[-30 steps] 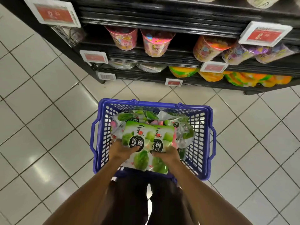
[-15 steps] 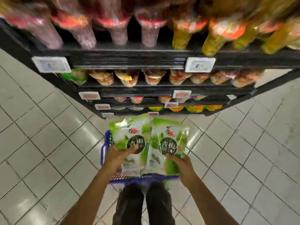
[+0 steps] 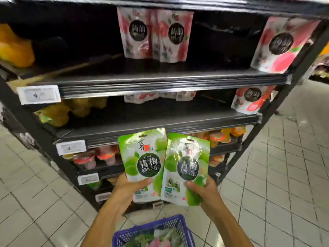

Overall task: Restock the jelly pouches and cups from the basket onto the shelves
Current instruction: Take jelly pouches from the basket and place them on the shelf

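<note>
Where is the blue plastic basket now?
Head view, bottom centre: the blue plastic basket sits on the tiled floor below the left hand and right hand, each holding a green pouch.

only the arms and hands of the person show. the left hand point(image 3: 128, 191) and the right hand point(image 3: 206, 191) are bare, and so are both wrists. the left forearm point(image 3: 106, 225) and the right forearm point(image 3: 227, 227) are bare too, slim and long, uncovered all the way down to the bottom edge where the view cuts them off. on each hand the thumb and the back of the hand show; the nails and any finer marks are too blurred to make out.
</note>
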Demonstrator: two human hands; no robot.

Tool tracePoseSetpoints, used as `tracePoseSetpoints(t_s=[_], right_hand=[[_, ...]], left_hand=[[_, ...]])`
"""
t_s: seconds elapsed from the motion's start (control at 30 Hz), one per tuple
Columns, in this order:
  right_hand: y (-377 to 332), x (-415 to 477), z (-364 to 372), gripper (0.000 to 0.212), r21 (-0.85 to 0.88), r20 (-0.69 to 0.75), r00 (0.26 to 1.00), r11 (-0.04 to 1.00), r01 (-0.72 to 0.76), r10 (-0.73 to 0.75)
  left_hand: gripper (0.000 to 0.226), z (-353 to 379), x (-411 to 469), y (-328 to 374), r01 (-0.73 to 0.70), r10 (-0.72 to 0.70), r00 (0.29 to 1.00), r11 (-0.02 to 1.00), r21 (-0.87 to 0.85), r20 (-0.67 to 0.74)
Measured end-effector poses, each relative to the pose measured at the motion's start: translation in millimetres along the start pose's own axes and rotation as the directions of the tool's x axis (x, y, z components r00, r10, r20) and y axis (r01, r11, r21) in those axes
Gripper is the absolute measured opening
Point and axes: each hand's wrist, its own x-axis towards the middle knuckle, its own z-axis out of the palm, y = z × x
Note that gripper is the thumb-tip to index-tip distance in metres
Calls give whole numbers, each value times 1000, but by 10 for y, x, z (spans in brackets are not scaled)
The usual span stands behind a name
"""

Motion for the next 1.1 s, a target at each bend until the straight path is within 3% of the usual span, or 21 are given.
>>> tracePoseSetpoints(t_s=[0.13, 0.3, 0.47, 0.7, 0.87, 0.97, 1.1], right_hand=[[-640, -153, 61, 62, 29, -15, 982, 982, 187, -187], [-1443, -344, 65, 51, 49, -26, 919, 918, 395, -394], [-2115, -431, -63, 46, 82, -53, 829, 825, 559, -557], [-2976, -332, -375, 42, 48, -58, 732, 730, 681, -679], [-3516, -141, -676, 57, -21, -62, 676, 678, 735, -734], [-3894, -13, -854, 51, -47, -33, 650, 651, 758, -759], [-4508, 58, -1039, 52, -56, -13, 578, 577, 815, -816]], left_hand=[[52, 257, -115, 670, -168, 165, 982, 986, 25, 95], [61, 668, -294, 1505, -343, 331, 925, 938, 37, 185], [48, 1079, -321, 2134, -465, 442, 857, 885, 27, 266], [40, 1731, -237, 2817, -572, 533, 786, 819, 43, 313], [38, 2306, -119, 3162, -641, 605, 745, 766, 52, 280], [39, 2607, -54, 3411, -672, 635, 719, 739, 49, 280], [36, 3007, -23, 3813, -740, 708, 652, 672, 24, 273]])
